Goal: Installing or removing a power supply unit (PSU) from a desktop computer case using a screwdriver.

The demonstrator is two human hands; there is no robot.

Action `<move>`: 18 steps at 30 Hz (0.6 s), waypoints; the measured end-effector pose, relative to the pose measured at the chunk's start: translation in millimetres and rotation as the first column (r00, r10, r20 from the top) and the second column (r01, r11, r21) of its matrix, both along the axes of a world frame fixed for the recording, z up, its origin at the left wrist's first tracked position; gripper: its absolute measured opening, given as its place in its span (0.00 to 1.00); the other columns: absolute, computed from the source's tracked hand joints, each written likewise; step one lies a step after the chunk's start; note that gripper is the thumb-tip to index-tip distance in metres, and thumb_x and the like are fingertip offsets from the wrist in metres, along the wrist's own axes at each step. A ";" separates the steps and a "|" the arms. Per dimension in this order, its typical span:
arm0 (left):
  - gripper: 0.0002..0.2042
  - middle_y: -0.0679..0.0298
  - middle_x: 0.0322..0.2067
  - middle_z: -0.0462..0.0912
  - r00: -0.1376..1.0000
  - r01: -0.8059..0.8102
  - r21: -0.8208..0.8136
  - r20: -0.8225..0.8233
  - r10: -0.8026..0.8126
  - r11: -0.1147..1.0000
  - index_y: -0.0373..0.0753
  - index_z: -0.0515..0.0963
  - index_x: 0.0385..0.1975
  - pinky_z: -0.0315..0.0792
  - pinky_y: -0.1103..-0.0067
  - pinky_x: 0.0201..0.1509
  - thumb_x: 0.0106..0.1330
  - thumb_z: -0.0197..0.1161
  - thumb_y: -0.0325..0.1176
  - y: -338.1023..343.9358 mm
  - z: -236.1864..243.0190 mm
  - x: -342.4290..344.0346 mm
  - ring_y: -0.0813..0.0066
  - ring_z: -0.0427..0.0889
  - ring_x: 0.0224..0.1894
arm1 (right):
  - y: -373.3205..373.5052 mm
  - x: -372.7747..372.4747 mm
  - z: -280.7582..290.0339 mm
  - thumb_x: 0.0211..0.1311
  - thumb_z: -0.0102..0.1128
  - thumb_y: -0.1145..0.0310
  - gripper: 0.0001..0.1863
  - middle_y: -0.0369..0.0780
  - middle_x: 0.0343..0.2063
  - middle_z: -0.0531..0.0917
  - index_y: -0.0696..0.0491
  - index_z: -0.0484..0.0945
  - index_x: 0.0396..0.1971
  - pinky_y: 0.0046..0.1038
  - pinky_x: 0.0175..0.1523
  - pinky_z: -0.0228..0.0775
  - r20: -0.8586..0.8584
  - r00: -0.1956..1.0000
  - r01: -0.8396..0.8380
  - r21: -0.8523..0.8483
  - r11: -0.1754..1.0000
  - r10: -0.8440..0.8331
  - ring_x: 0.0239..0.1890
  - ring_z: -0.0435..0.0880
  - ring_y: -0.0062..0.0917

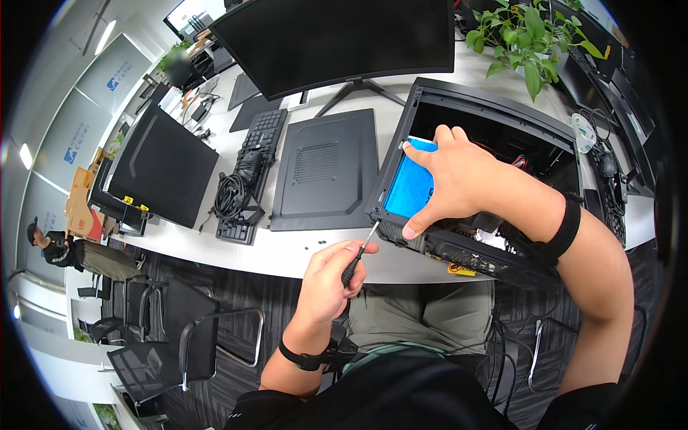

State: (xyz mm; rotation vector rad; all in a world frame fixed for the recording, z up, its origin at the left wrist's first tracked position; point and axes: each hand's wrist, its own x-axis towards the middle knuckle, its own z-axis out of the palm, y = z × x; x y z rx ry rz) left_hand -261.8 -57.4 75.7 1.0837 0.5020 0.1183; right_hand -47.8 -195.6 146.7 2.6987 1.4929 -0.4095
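At far left a brown cardboard box (84,209) was noted, its contents not discernible; beside it on the white desk (287,261) stood a closed, smooth black computer tower (168,168); next came a black keyboard (266,127) with a coiled black cable (233,193) heaped across it, then a flat, rectangular dark panel (326,199) with a perforated vent patch; small dark pieces (322,242) lay near its lower edge.

The left hand (331,276) was curled round the dark, grooved handle of a screwdriver (349,274); the tool's long axis slanted up and rightward, its thin metal tip at the near-left corner of an open black computer case (494,87); whether it met a screw could not be told; the case held cables and, at its left end, a blue rectangular piece (408,190), lengthwise toward the person; the right hand (462,179) was spread over it, thumb at the case's near edge.
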 end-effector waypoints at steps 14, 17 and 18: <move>0.13 0.66 0.19 0.72 0.987 -0.156 0.824 0.149 0.058 0.544 0.29 0.80 0.51 0.59 0.81 0.22 0.68 0.59 0.23 -11.6 -20.3 -1.6 0.79 0.65 0.18 | 1.1 -1.6 -1.0 0.23 0.72 0.23 0.70 0.55 0.50 0.70 0.59 0.67 0.67 0.40 0.58 0.71 0.049 0.999 0.002 0.016 1.000 -0.003 0.55 0.70 0.46; 0.17 0.68 0.26 0.74 1.000 -0.021 0.274 0.019 0.016 0.962 0.29 0.74 0.60 0.56 0.87 0.24 0.73 0.53 0.24 -2.5 -12.0 -7.0 0.86 0.63 0.21 | 0.0 -0.4 -1.2 0.23 0.72 0.23 0.70 0.55 0.51 0.70 0.59 0.67 0.67 0.40 0.59 0.71 0.018 1.000 0.004 0.023 1.000 -0.004 0.55 0.70 0.46; 0.18 0.67 0.27 0.75 0.998 0.033 0.146 0.052 -0.041 0.989 0.29 0.72 0.61 0.56 0.87 0.23 0.73 0.52 0.24 0.5 -10.5 -8.3 0.86 0.63 0.21 | -0.3 -0.8 -1.7 0.23 0.72 0.23 0.70 0.55 0.51 0.70 0.59 0.67 0.67 0.40 0.59 0.71 0.006 1.000 0.012 0.028 1.000 -0.012 0.55 0.70 0.46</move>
